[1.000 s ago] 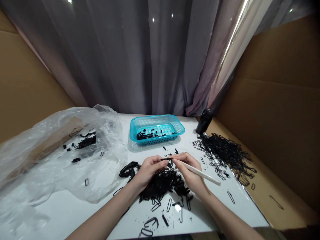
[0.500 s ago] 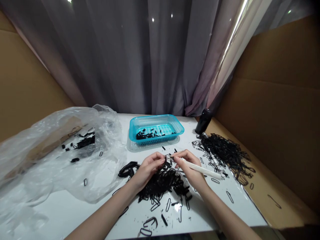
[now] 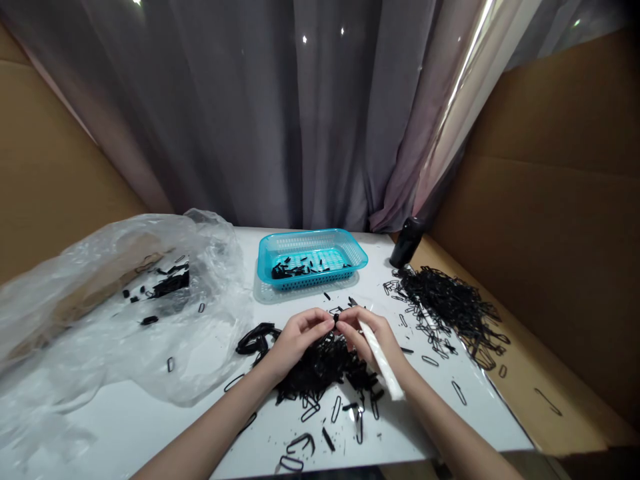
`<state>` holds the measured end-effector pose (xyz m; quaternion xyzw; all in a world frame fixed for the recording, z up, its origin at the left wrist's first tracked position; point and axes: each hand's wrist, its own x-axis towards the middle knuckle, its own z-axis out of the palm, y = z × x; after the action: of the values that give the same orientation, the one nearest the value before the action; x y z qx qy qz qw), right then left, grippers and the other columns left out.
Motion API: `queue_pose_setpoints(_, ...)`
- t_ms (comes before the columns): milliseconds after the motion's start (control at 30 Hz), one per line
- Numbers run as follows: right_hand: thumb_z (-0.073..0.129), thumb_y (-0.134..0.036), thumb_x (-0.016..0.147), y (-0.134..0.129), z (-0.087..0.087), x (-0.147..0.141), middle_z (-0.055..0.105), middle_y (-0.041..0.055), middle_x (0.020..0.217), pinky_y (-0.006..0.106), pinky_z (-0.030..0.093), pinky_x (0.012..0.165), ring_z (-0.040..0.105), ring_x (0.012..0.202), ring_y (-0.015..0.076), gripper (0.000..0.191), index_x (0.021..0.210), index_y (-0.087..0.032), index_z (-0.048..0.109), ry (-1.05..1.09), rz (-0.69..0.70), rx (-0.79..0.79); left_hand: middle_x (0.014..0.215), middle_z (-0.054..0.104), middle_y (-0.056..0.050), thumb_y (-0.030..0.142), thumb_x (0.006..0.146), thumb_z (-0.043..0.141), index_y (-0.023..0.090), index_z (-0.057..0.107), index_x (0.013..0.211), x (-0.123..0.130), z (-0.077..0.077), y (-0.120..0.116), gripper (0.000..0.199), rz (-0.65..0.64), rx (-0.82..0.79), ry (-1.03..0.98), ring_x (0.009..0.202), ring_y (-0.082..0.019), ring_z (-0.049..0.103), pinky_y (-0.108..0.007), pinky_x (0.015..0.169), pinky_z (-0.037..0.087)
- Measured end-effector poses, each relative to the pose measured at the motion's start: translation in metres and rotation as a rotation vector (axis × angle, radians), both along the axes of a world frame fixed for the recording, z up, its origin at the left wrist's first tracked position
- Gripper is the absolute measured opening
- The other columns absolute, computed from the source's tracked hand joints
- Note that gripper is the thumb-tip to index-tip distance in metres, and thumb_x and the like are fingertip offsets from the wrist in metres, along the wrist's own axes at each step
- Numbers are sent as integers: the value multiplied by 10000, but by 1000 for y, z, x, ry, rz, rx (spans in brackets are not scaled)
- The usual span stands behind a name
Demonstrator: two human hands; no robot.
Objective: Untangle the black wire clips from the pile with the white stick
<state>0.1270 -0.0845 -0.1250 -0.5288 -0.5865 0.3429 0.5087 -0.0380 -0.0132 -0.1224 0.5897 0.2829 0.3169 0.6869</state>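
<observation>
Between the fingertips of both hands is a small black piece, held above a heap of black loops on the white table. My left hand pinches it from the left. From the right, my right hand pinches it with thumb and forefinger and also holds a slim tool with a white-wrapped handle. The tool's dark tip points up and away, clear of the piece. A blue basket with small black pieces inside stands behind the hands.
A second pile of black loops lies on the right, near a black cylinder. Crumpled clear plastic covers the left side. Loose loops are scattered at the front. Cardboard walls flank the white table.
The tool has swung round in my right hand, its handle now pointing toward the front and its tip away from the left fingers. Both hands' fingertips have come together around the black piece.
</observation>
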Motion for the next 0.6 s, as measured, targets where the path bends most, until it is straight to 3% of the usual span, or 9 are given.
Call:
queue_pose_setpoints(200, 685, -400, 828, 1, -3, -1, 618, 2, 677, 194, 402, 374, 547, 512, 123, 239, 956, -199, 668, 98, -10, -73, 602, 483, 39, 503, 735, 745, 162, 643, 728, 0, 1, -2, 356, 4, -15, 12, 569, -106, 370, -227, 548, 275)
queue_pose_setpoints(433, 647, -418, 852, 0, 3, 0, 692, 38, 779, 202, 423, 393, 583, 553, 136, 244, 971, -212, 702, 195, 44, -70, 665, 567, 18, 484, 750, 750, 161, 618, 765, 0, -4, 1, 349, -61, -128, -55, 599, -107, 441, -216, 564, 298)
queue_pose_setpoints(600, 684, -385, 819, 0, 3, -1, 676, 27, 721, 192, 398, 391, 555, 544, 128, 210, 926, -206, 703, 197, 6, -80, 632, 548, 39, 456, 759, 759, 165, 622, 769, -1, -3, 0, 322, -55, -75, -63, 564, -93, 425, -212, 554, 285)
